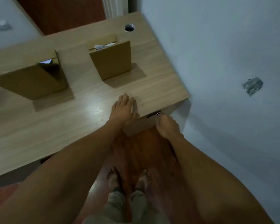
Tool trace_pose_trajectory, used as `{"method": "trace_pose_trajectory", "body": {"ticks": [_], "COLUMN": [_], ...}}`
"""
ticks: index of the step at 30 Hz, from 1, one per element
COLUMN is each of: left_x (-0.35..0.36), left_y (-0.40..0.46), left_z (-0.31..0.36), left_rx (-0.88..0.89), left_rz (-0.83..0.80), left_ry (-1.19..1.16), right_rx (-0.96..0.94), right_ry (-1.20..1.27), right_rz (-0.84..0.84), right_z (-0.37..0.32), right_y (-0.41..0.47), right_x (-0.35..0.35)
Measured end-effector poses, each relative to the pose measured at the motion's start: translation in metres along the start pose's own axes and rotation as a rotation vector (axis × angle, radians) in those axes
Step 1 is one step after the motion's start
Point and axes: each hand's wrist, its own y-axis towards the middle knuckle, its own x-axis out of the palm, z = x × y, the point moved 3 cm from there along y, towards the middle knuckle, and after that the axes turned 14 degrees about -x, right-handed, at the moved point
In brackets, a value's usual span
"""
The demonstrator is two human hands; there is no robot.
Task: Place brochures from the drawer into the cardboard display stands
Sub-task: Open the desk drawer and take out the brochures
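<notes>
Two cardboard display stands sit on the wooden desk [39,126]. The left stand [31,81] shows a bit of a glossy brochure [45,61] in its pocket. The right stand [111,62] holds white papers [103,46] at its top. My left hand [124,109] lies flat on the desk's front right part, fingers apart and empty. My right hand [167,125] is curled at the drawer front [141,125] under the desk edge, beside a small metal lock [157,113]. The drawer's inside is hidden.
A white wall [225,62] runs close along the desk's right end, with a grey patch [252,85]. A round cable hole [129,27] sits at the desk's far end. Below are a red-brown floor [144,152] and my bare feet [129,177].
</notes>
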Motion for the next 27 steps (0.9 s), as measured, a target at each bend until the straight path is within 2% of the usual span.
{"method": "trace_pose_trajectory", "body": {"ticks": [13,20,27], "left_x": [0.039,0.040,0.039], "left_y": [0.007,0.009,0.011], "left_z": [-0.022,-0.024,-0.025], "left_rx": [0.057,0.063,0.059], "left_rz": [0.072,0.085,0.071], "left_ry": [0.039,0.050,0.041], "right_rx": [0.116,0.144,0.249], "right_ry": [-0.018,-0.014,-0.037], "right_rz": [0.050,0.063,0.030], "right_z": [0.021,0.036,0.049], "right_y": [0.032,-0.007,-0.056], "right_x": [0.017,0.026,0.033]}}
